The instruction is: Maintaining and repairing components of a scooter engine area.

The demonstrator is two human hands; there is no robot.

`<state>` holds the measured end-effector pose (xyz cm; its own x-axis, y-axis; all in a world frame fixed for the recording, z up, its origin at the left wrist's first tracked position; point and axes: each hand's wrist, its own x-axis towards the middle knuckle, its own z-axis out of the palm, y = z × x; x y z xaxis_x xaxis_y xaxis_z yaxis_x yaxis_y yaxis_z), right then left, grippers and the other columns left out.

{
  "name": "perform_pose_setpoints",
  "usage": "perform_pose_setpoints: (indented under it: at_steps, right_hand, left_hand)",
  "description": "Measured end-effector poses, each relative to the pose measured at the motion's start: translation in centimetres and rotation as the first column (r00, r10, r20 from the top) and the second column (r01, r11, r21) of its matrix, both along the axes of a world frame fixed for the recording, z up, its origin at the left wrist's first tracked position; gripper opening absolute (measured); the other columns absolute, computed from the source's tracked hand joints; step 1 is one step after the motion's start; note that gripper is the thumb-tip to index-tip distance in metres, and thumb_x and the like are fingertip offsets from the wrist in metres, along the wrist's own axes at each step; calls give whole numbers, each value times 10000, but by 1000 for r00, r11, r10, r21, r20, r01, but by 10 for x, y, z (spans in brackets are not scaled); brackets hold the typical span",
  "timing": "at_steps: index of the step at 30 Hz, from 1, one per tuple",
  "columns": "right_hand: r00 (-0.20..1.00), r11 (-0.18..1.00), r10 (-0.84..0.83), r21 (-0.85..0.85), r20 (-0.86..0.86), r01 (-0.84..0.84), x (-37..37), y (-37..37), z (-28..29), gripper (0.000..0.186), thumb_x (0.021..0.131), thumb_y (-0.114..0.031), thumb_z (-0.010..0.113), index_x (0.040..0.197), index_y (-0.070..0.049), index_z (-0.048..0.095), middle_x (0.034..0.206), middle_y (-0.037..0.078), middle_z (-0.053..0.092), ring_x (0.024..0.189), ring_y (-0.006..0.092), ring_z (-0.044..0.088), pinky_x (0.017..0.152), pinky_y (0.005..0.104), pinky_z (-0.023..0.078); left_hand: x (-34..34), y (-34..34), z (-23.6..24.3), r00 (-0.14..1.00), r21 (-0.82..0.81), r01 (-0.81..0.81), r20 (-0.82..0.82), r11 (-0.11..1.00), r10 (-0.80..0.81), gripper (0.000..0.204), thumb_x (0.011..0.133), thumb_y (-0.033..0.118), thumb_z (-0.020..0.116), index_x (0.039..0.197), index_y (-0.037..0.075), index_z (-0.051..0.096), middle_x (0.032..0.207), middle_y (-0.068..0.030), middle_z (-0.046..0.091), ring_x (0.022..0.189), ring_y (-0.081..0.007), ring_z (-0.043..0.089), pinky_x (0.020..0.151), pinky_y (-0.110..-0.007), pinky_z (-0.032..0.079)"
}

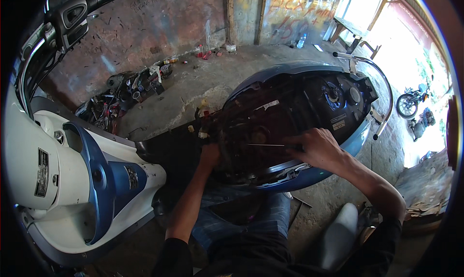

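Observation:
A scooter with its seat off lies in front of me, the dark underseat body [290, 103] exposed inside blue side panels [355, 144]. My right hand [319, 149] is closed round the dark handle of a screwdriver [266, 145]. Its thin metal shaft points left across the dark opening; I cannot tell whether the tip touches anything. At the front end of the opening is my left hand [210, 156], its fingers lost in shadow. Just beyond it are wires with pale connectors [203, 133]. A fuel cap [355, 95] is toward the tail.
The white and blue front fairing [96, 180] and handlebar [72, 20] stand on the left. A chrome grab rail [390, 95] curves round the tail. Loose parts [128, 90] lie along the wall. A grey seat [343, 233] rests at lower right, and a motorcycle [411, 103] stands outside.

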<state>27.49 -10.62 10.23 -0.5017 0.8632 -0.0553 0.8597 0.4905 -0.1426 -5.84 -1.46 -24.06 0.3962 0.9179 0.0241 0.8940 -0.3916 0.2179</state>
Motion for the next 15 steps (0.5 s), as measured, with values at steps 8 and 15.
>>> perform_pose_setpoints:
  at_steps: [8, 15]
  right_hand:
    - [998, 998, 44, -41, 41, -42, 13, 16, -8, 295, 892, -331, 649, 1138, -197, 739, 652, 127, 665, 647, 309, 678, 643, 418, 543]
    - [1000, 990, -11, -144, 10, 13, 22, 21, -17, 335, 892, -365, 649, 1165, -188, 724, 760, 162, 705, 748, 332, 702, 697, 433, 556]
  left_hand:
    - [5, -6, 31, 996, -81, -29, 81, 996, 36, 471, 884, 230, 581, 1346, 141, 578, 1164, -224, 654, 1039, -388, 647, 831, -508, 524]
    - [17, -12, 58, 946, 257, 60, 293, 964, -137, 412, 993, 337, 512, 1256, 38, 619, 1252, -259, 600, 1161, -419, 575, 1001, -488, 442]
